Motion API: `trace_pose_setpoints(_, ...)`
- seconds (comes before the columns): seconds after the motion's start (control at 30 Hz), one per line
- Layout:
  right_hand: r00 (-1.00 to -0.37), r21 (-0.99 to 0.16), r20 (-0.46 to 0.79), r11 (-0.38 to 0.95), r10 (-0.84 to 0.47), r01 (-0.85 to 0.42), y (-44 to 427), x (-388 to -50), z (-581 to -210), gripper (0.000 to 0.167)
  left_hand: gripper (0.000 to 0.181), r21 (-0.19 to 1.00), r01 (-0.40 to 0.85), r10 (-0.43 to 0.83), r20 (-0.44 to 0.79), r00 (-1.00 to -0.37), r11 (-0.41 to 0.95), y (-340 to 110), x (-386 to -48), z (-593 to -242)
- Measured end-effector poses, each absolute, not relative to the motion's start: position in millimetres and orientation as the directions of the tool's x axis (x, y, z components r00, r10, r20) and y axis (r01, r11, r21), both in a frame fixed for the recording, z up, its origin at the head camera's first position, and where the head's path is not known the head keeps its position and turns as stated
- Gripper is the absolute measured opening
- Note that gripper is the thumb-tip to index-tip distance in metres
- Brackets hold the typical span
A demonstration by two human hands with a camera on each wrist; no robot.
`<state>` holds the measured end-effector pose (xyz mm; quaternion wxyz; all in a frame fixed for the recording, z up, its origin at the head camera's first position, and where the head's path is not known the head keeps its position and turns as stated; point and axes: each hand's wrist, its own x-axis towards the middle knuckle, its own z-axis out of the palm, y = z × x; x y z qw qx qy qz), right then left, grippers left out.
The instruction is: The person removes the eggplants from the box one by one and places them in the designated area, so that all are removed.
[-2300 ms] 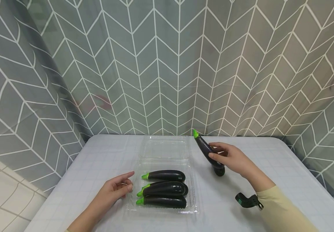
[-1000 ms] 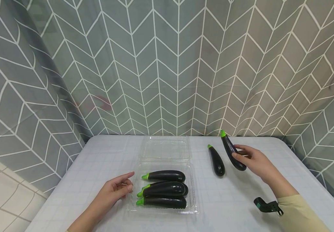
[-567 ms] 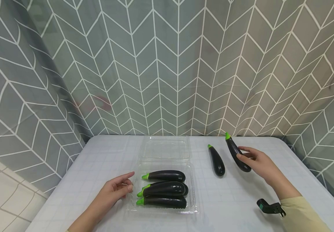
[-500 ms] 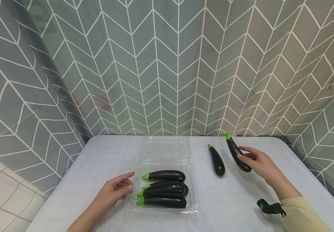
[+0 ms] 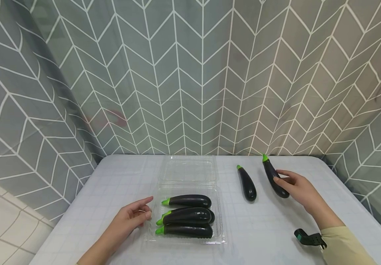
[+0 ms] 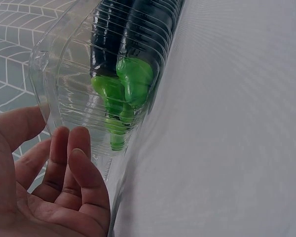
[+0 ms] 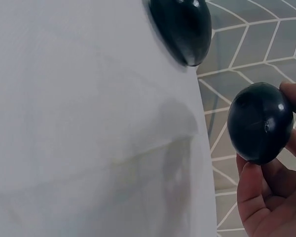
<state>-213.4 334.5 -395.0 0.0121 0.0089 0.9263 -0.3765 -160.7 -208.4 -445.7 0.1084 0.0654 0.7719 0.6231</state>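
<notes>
- Head view, right of the frame: right hand (image 5: pixel 297 186) pinches the held eggplant (image 5: pixel 270 173) between thumb and fingers, around mid-body. Green stem end points up and slightly left, beyond the fingertips; rounded end sits lower, just left of the hand.
- Second eggplant (image 5: pixel 247 185) lies on the white-covered table (image 5: pixel 120 169), near the held one, to its left.
- Lower middle: clear plastic container (image 5: pixel 222 221), lid folded back toward the top. Packed eggplants (image 5: pixel 190 200) lie inside, stems to the left; three plain to see, a fourth partly hidden behind the middle one.
- Left hand (image 5: pixel 132 214) at the container's left edge, fingers loosely bent, index reaching out.
- Black device (image 5: pixel 309 238) at the right cuff, greenish patch; too small to tell if it bears writing. Chevron-patterned curtain (image 5: pixel 190 92) behind.
- Left wrist view: fingertips at the container's rim, left and lower left; green stems show through its ridged wall, upper centre.
- Right wrist view: held eggplant's rounded end faces the camera at right, fingers about its right and lower sides, raised off the table. Second eggplant at upper centre.
</notes>
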Motion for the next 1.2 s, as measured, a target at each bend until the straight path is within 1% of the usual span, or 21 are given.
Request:
trace_pose_setpoints(0.23, -0.999, -0.696, -0.03, 0.717, 0.027, 0.04, 339.9, -215.5, -403.0, 0.078, 0.057, 0.976, -0.033, 0.237, -0.085, -0.968, 0.217, -208.6, -160.7, -445.6)
trace_pose_setpoints(0.47, -0.996, -0.701, -0.075, 0.708, 0.047, 0.086, 344.4, -217.9, -408.8, 0.082, 0.055, 0.975, -0.037, 0.235, -0.089, -0.968, 0.217, -208.4, -161.0, -445.7)
trace_pose_setpoints(1.2, -0.994, -0.664, -0.089, 0.74, 0.065, 0.107, 346.3, -223.0, -418.0, 0.081, 0.056, 0.976, -0.049, 0.229, -0.099, -0.968, 0.214, -208.1, -160.7, -445.2)
